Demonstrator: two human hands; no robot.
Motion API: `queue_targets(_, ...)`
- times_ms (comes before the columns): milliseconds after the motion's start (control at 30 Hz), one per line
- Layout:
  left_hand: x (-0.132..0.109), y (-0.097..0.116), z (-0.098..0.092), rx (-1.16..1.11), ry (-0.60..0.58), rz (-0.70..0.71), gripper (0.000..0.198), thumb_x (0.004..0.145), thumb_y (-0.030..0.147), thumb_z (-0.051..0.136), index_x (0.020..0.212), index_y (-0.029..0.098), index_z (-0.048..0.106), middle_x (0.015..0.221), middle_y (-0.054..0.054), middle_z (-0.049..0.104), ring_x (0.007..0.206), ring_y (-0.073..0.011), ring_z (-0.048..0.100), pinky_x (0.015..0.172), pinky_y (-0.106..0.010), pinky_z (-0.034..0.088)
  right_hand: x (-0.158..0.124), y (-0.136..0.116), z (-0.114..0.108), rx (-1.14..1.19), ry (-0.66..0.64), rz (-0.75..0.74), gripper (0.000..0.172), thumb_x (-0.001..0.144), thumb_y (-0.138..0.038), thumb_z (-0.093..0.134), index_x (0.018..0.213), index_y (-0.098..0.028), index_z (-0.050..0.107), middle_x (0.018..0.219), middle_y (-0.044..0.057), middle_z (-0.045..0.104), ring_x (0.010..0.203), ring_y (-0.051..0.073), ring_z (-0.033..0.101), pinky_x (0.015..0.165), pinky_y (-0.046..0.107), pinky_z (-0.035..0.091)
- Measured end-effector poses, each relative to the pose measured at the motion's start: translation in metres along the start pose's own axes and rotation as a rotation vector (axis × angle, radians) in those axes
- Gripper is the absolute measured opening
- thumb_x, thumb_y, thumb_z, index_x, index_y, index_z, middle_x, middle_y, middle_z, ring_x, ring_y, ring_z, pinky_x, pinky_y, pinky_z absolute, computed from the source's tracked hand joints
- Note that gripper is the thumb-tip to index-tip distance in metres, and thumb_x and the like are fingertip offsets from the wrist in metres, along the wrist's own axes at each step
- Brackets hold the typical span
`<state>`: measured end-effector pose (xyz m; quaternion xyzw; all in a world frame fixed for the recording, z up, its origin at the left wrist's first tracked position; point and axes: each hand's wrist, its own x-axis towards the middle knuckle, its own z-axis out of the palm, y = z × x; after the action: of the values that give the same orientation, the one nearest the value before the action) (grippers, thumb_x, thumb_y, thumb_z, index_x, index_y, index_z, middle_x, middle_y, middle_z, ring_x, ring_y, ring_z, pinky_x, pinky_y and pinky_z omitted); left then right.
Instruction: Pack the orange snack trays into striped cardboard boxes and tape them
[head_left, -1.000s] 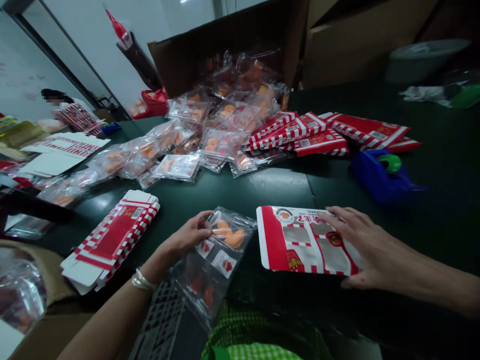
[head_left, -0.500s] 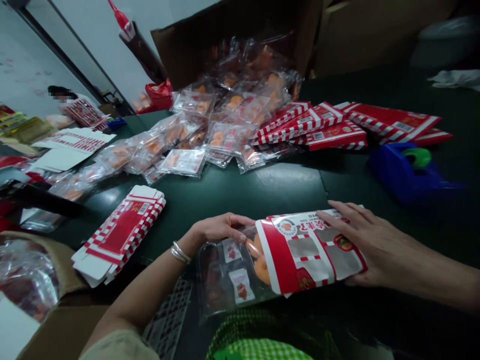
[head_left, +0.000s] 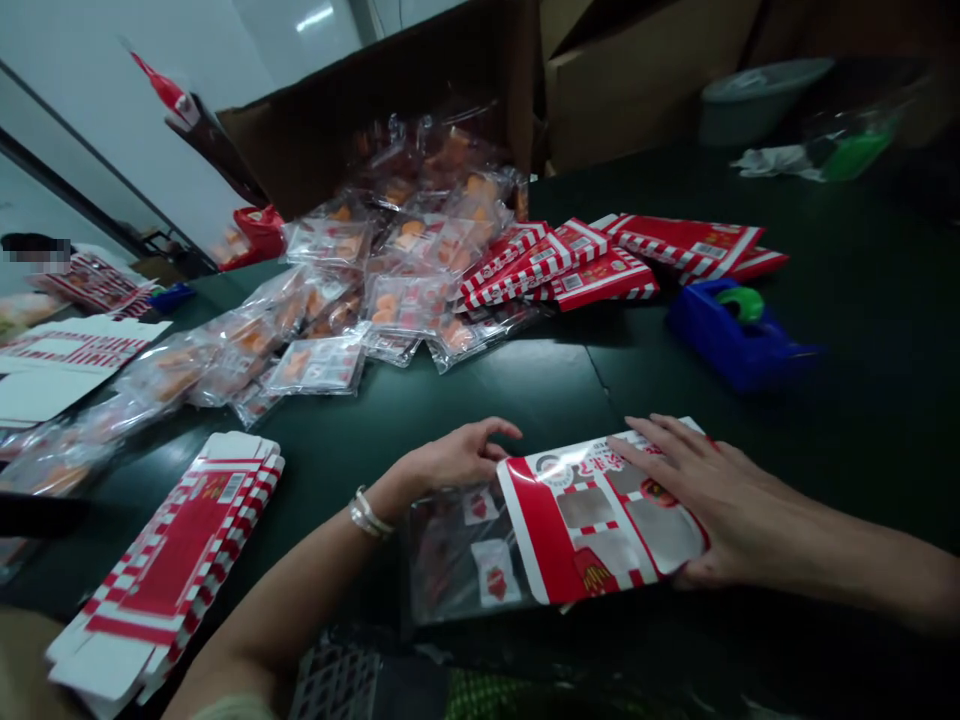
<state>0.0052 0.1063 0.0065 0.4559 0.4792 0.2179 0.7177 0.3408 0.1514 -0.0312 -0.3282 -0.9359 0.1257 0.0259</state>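
If we go left to right, first come the red-and-white cartons on the table, white flaps at the ends, fill unclear. Next, the heaped bags, orange pieces inside, running back to a cardboard box. Our left hand is at the far edge of the clear pack, beside the sleeve's mouth; can't tell if it grips. That pack sits part inside the windowed sleeve, two sachets showing outside it, rest hidden. We'd hold it flat and square, push evenly from the exposed end, watch for film snagging on the lip. Our right hand is clamped across the sleeve; light squeeze is best, else we'd likely pinch the opening. Beyond: piled red boxes, contents hidden, then the blue tape dispenser, green roll in it
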Motion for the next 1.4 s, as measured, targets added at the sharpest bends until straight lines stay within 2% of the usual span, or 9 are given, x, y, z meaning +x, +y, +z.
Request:
queue_targets(167, -0.026, 0.024, -0.022, 0.084, 0.323, 0.072, 0.058, 0.065, 0.002, 0.075, 0.119, 0.019, 0.059, 0.099, -0.005, 0.073, 0.089, -0.0181, 0.069, 0.076, -0.025, 0.052, -0.002, -0.001, 0.000, 0.034, 0.030, 0.009, 0.115, 0.045, -0.056, 0.083, 0.147, -0.026, 0.040, 0.155, 0.020, 0.030, 0.136, 0.055, 0.028, 0.094, 0.072, 0.040)
queue_targets(300, -0.103, 0.001, -0.034, 0.099, 0.653, 0.039, 0.011, 0.079, 0.014, 0.068, 0.089, 0.018, 0.066, 0.061, 0.005, 0.066, 0.051, -0.0094, 0.062, 0.047, -0.016, 0.042, -0.025, 0.013, -0.019, 0.161, 0.185, 0.125, 0.110, 0.052, -0.062, 0.078, 0.147, -0.021, 0.040, 0.155, 0.020, 0.031, 0.136, 0.051, 0.033, 0.103, 0.065, 0.039)
queue_targets(467, -0.121, -0.053, 0.000, -0.126, 0.478, -0.128, 0.019, 0.077, 0.029, 0.076, 0.083, 0.013, 0.067, 0.058, -0.002, 0.068, 0.047, -0.0121, 0.062, 0.044, -0.018, 0.045, -0.044, 0.002, -0.036, 0.601, 0.165, 0.673, 0.078, 0.077, -0.070, 0.044, 0.128, -0.012, 0.058, 0.122, 0.023, 0.065, 0.102, 0.043, 0.065, 0.084, 0.055, 0.055)
queue_targets(700, -0.062, -0.040, 0.054, -0.413, 0.313, 0.008, 0.049, 0.063, 0.019, 0.086, 0.109, 0.015, 0.069, 0.095, -0.009, 0.077, 0.080, -0.0248, 0.071, 0.074, -0.038, 0.059, -0.013, -0.064, -0.011, 0.888, 0.305, 0.403, 0.065, 0.077, -0.064, 0.060, 0.126, -0.021, 0.060, 0.132, 0.013, 0.060, 0.116, 0.033, 0.060, 0.096, 0.045, 0.052)
queue_targets(967, -0.065, -0.028, 0.072, -0.356, 0.402, 0.023, 0.045, 0.064, 0.022, 0.084, 0.106, 0.013, 0.070, 0.098, -0.011, 0.076, 0.080, -0.0239, 0.071, 0.073, -0.037, 0.058, -0.017, -0.076, -0.010, 0.246, 0.245, 0.179, 0.093, 0.056, -0.055, 0.080, 0.137, -0.019, 0.051, 0.141, 0.020, 0.051, 0.132, 0.048, 0.040, 0.102, 0.066, 0.038)
queue_targets(1067, -0.062, -0.005, 0.077, -0.317, 0.272, 0.071, 0.042, 0.064, 0.022, 0.082, 0.103, 0.013, 0.069, 0.089, -0.009, 0.074, 0.072, -0.0201, 0.070, 0.065, -0.032, 0.057, -0.014, -0.097, -0.013, 0.151, 0.346, -0.125, 0.073, 0.068, -0.027, 0.073, 0.138, -0.024, 0.052, 0.145, 0.016, 0.049, 0.136, 0.041, 0.040, 0.106, 0.062, 0.037)
queue_targets(1233, -0.108, 0.053, 0.073, -0.096, 0.495, 0.533, 0.022, 0.079, 0.029, 0.074, 0.097, 0.018, 0.069, 0.084, -0.004, 0.072, 0.073, -0.0161, 0.068, 0.068, -0.028, 0.055, -0.010, -0.099, -0.075, 0.671, 0.597, 0.017, 0.037, 0.086, -0.031, 0.059, 0.123, -0.027, 0.062, 0.112, 0.008, 0.073, 0.103, 0.031, 0.068, 0.092, 0.051, 0.054)
queue_targets(1300, -0.123, 0.054, 0.073, -0.007, 0.611, 0.729, 0.039, 0.078, 0.026, 0.077, 0.114, 0.027, 0.066, 0.116, -0.004, 0.070, 0.107, -0.0216, 0.064, 0.091, -0.031, 0.051, -0.016, -0.096, -0.092, 1.026, 0.551, 0.096, 0.038, 0.080, -0.041, 0.068, 0.116, -0.029, 0.065, 0.100, 0.005, 0.076, 0.090, 0.029, 0.072, 0.081, 0.047, 0.060)
queue_targets(1400, -0.111, 0.023, 0.083, -0.055, 0.439, 0.705, 0.072, 0.077, 0.027, 0.078, 0.140, 0.037, 0.044, 0.146, -0.003, 0.052, 0.133, -0.0273, 0.048, 0.108, -0.038, 0.042, -0.020, -0.101, -0.077, 1.460, 0.294, 0.077, 0.040, 0.075, -0.044, 0.074, 0.110, -0.024, 0.067, 0.101, 0.006, 0.076, 0.089, 0.030, 0.073, 0.081, 0.048, 0.060)
